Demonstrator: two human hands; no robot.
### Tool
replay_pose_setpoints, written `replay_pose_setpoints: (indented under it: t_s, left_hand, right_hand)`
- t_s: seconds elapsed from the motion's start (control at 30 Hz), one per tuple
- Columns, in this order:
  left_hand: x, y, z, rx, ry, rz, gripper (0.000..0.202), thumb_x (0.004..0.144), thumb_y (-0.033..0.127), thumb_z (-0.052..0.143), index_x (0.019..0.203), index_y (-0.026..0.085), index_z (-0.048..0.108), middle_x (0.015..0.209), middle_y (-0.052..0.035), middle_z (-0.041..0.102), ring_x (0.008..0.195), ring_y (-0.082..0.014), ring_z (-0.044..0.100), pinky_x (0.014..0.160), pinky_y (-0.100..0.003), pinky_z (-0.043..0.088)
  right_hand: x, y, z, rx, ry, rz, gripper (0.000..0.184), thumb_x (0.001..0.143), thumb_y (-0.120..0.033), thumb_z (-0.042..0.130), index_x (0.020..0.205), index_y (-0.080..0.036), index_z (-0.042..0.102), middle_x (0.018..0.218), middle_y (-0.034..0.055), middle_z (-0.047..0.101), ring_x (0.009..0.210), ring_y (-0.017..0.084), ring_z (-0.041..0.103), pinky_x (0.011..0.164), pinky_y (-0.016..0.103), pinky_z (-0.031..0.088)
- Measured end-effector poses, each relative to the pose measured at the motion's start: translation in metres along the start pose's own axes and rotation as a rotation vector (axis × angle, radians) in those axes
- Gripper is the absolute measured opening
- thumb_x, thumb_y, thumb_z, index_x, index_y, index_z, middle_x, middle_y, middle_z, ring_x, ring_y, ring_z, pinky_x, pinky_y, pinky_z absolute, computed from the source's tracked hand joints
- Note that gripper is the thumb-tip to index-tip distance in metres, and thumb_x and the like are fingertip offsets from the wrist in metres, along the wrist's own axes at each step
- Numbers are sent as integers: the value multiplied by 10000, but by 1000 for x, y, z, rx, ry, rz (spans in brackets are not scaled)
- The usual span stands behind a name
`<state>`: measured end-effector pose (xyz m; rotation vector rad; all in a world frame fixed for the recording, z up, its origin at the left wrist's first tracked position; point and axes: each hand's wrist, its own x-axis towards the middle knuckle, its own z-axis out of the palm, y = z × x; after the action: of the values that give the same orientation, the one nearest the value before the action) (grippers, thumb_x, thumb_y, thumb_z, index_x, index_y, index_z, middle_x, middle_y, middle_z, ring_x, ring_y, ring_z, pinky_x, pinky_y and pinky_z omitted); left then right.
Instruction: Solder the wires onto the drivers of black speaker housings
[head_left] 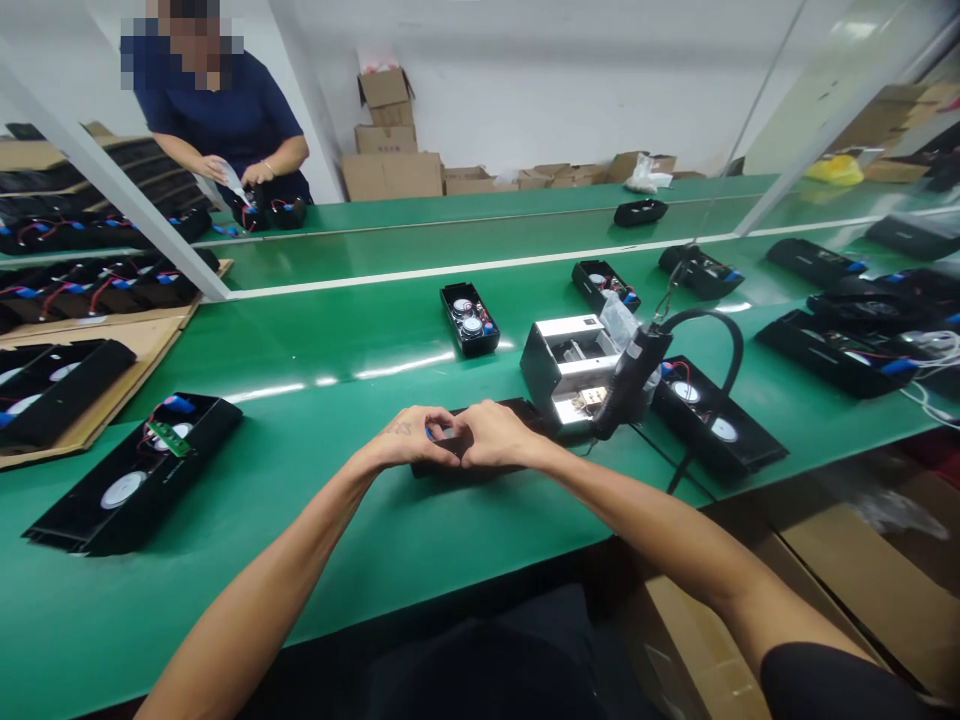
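A black speaker housing [427, 469] lies on the green bench in front of me, largely covered by my hands. My left hand [411, 437] is curled over its left part, fingers bent inward. My right hand [496, 435] curls over the middle from the other side, and the thumbs nearly meet. A bit of blue shows between the hands; whatever the fingertips pinch is hidden. Just right of them stands an open-topped metal box [536, 370], with a black electric screwdriver [634, 380] hanging by it on a coiled cord.
An open speaker housing with a green circuit board [169, 438] lies left. Others, such as one with two round drivers [469, 320], sit along the bench [337, 540]. A cardboard sheet [161, 345] bears more at left. Across the bench, a co-worker [225, 110] handles a housing. Cartons [394, 178] line the wall.
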<state>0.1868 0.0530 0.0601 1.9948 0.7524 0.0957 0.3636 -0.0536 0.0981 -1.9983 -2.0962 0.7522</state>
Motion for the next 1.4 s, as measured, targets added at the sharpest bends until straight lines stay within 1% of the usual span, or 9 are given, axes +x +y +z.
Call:
replay_pose_setpoints:
  t_s: [0.17,0.4,0.6,0.77,0.9,1.07,1.27,1.33,1.4]
  left_hand:
    - [-3,-2,4,-24,27,-2,523,540,388,950,996,200,776,754,38,671,677,-134,580,621,-244,402]
    - [-4,0,6,-56,20,-8,514,512,399,952,940,190,762,747,27,671,678,-143,592,615,-248,434]
    - [-2,0,2,-37,-8,-4,480,541,406,943,926,190,755,733,28,666,662,-140,580,590,-242,429]
    - [-2,0,3,-21,-20,8,445,561,393,936,914,194,755,743,28,673,689,-142,587,603,-237,439]
    - [-10,0,13,3,6,19,421,576,382,923,916,196,760,766,24,700,705,-150,623,622,-239,464]
    - [-25,-4,31,126,44,73,318,661,343,872,936,220,772,776,30,745,715,-163,667,670,-260,472]
    - [-33,-5,42,312,110,116,272,697,405,872,891,250,762,779,41,773,760,-189,667,866,-346,440]
    - [-38,-4,47,332,128,132,234,722,393,853,876,253,747,756,48,767,757,-187,654,897,-366,422]
    - [-44,-4,54,364,164,177,159,763,359,810,863,259,738,743,45,761,775,-193,640,878,-368,420]
  right_hand:
    - [-7,-3,0,-31,28,0,331,678,-341,868,999,-278,815,837,15,782,769,201,697,616,274,353]
    - [-7,-6,2,-46,24,11,299,702,-316,853,989,-237,820,833,48,788,791,226,718,605,279,364]
    - [-2,-3,-5,-21,-32,2,341,678,-342,875,1001,-251,811,863,18,780,812,202,721,573,254,351]
    - [-1,-5,-5,-31,-56,33,298,684,-318,837,973,-258,799,873,16,781,785,199,720,573,252,359]
    - [-18,-7,7,-77,-4,6,248,798,-338,750,1026,-249,789,936,60,798,883,242,734,671,288,398]
    - [-41,-3,29,-180,86,-99,371,874,-224,644,1236,-248,723,958,91,786,927,260,721,782,336,398]
    - [-38,3,58,-226,160,-88,356,856,-234,662,1208,-210,712,981,125,749,906,266,674,822,370,403]
    - [-44,4,67,-213,178,-142,285,870,-198,651,1145,-189,721,969,126,744,921,260,665,857,387,415]
    - [-57,8,71,-138,287,-262,233,899,-174,640,1117,-196,718,1001,117,747,990,262,660,907,408,440]
